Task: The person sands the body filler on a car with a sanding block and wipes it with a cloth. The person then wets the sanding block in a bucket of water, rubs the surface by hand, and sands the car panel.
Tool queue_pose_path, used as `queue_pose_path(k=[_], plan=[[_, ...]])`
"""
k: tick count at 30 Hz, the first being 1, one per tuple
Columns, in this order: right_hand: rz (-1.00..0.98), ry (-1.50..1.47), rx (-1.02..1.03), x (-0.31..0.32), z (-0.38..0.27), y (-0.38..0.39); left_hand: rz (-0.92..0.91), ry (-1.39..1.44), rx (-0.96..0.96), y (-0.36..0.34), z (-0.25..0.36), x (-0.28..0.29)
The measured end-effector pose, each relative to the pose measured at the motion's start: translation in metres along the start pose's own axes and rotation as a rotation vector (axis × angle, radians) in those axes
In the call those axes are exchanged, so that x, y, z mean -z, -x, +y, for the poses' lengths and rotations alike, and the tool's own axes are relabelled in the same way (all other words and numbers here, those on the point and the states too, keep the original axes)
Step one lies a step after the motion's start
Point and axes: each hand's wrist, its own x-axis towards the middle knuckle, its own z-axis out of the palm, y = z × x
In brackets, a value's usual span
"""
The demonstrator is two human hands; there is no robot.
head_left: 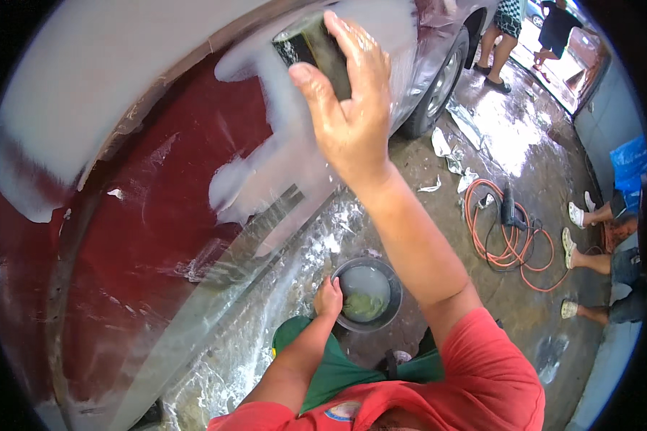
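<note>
My right hand is raised against the car's side, wet and wrapped around a dark sanding block. Its thumb lies on one edge of the block and the fingers on the other. Beneath the block is the car panel, dark red with patches of pale grey filler. Lower down, my left hand grips the rim of a dark round basin. Cloudy water fills the basin, with something greenish in it that I cannot make out.
Orange hose and a black power tool lie on the wet floor to the right. Crumpled scraps lie near the car wheel. Several people's legs and pale clogs show along the right wall; other people stand at the far end.
</note>
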Motion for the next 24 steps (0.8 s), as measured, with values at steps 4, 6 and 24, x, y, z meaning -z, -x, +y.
queue_pose_path(k=[4, 6, 24], plan=[[-0.112, 0.006, -0.03, 0.015, -0.017, 0.054, 0.017, -0.006, 0.005, 0.001, 0.006, 0.001], [-0.076, 0.008, 0.012, 0.01, -0.003, 0.042, 0.019, -0.003, -0.001, -0.001, 0.007, -0.001], [-0.152, 0.032, 0.092, 0.025, 0.009, 0.044, 0.039, 0.0, -0.02, -0.002, 0.001, 0.0]])
